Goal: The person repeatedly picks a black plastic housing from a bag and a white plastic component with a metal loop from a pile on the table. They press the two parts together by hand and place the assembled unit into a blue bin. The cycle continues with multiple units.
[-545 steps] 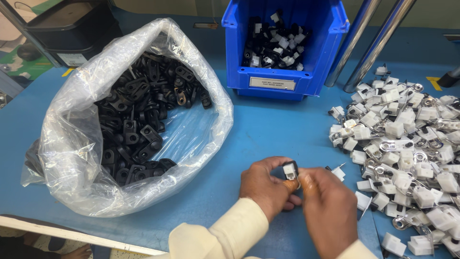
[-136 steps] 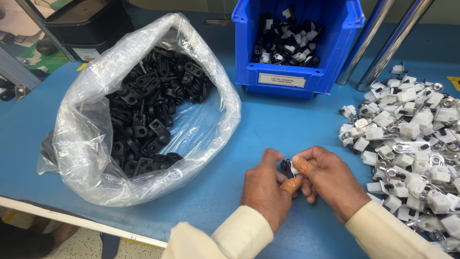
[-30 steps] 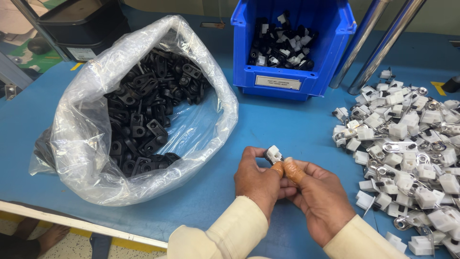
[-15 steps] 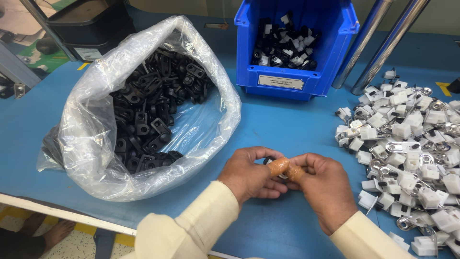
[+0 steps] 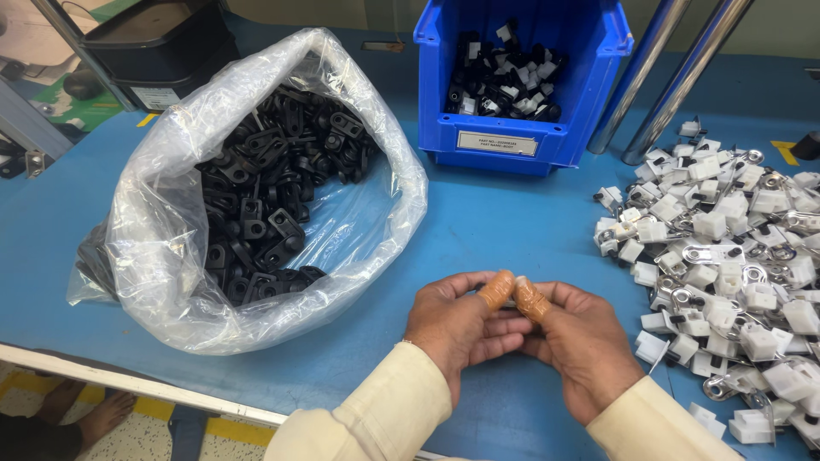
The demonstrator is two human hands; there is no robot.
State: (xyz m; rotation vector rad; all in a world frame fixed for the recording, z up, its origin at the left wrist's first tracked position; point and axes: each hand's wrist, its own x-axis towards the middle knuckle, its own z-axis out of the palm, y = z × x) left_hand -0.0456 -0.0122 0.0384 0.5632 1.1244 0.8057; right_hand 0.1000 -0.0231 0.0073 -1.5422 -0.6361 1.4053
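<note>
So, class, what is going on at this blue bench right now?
A person's left hand and right hand are pressed together over the blue table, thumbs in orange finger covers pinching something small that is mostly hidden. To the left is an open clear bag of black parts, to the right a pile of white clips, and behind a blue bin of mixed black-and-white pieces.

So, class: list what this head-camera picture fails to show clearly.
- Part pinched between left hand and right hand: covered by the capped thumbs.
- White parts pile: cut off by the right edge.
- Lower black parts in the plastic bag: hidden by crumpled film.
</note>
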